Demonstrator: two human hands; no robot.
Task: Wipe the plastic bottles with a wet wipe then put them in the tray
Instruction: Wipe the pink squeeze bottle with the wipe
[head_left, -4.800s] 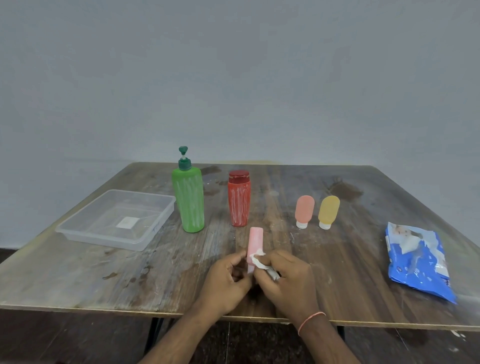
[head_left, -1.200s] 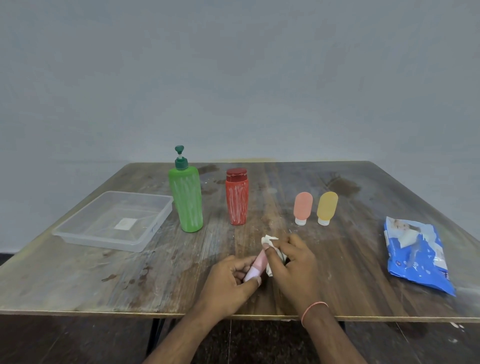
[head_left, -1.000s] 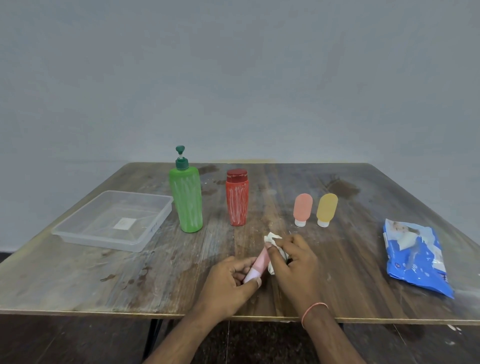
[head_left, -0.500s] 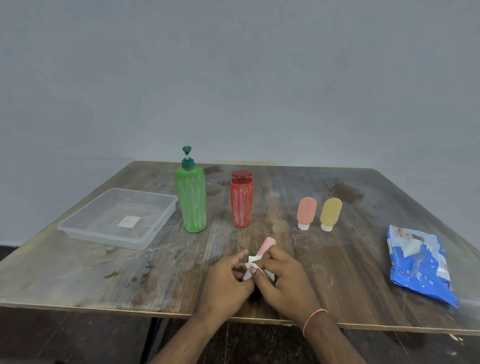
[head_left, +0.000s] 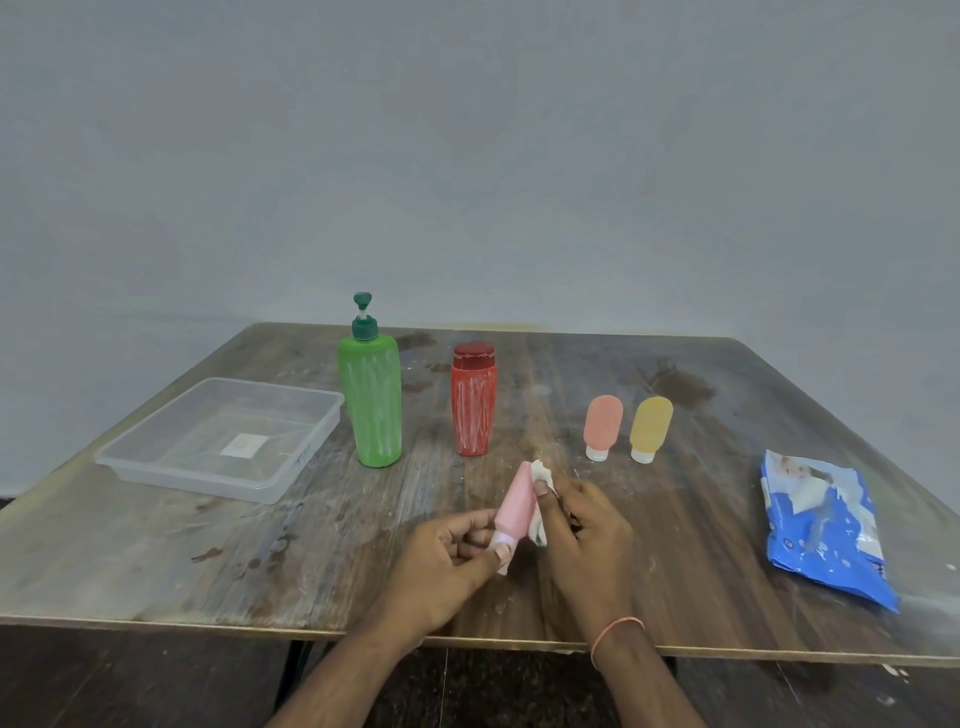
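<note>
The table (head_left: 208, 561) is carrying everything, and the clear tray (head_left: 156, 467) is sitting empty near the table's left edge. The green pump bottle (head_left: 371, 405) and red bottle (head_left: 474, 405) are standing upright just right of the tray, white streaks showing on both. The left hand (head_left: 447, 558) is pinching the small pink bottle (head_left: 514, 506) at its cap end above the table's front edge, tilted. The right hand (head_left: 582, 525) is pressing a bunched wet wipe (head_left: 543, 475) against the pink bottle's side, fingers curled around it. The pink bottle is probably light, soft and slick when damp, so gripping near the stiff cap looks safest.
</note>
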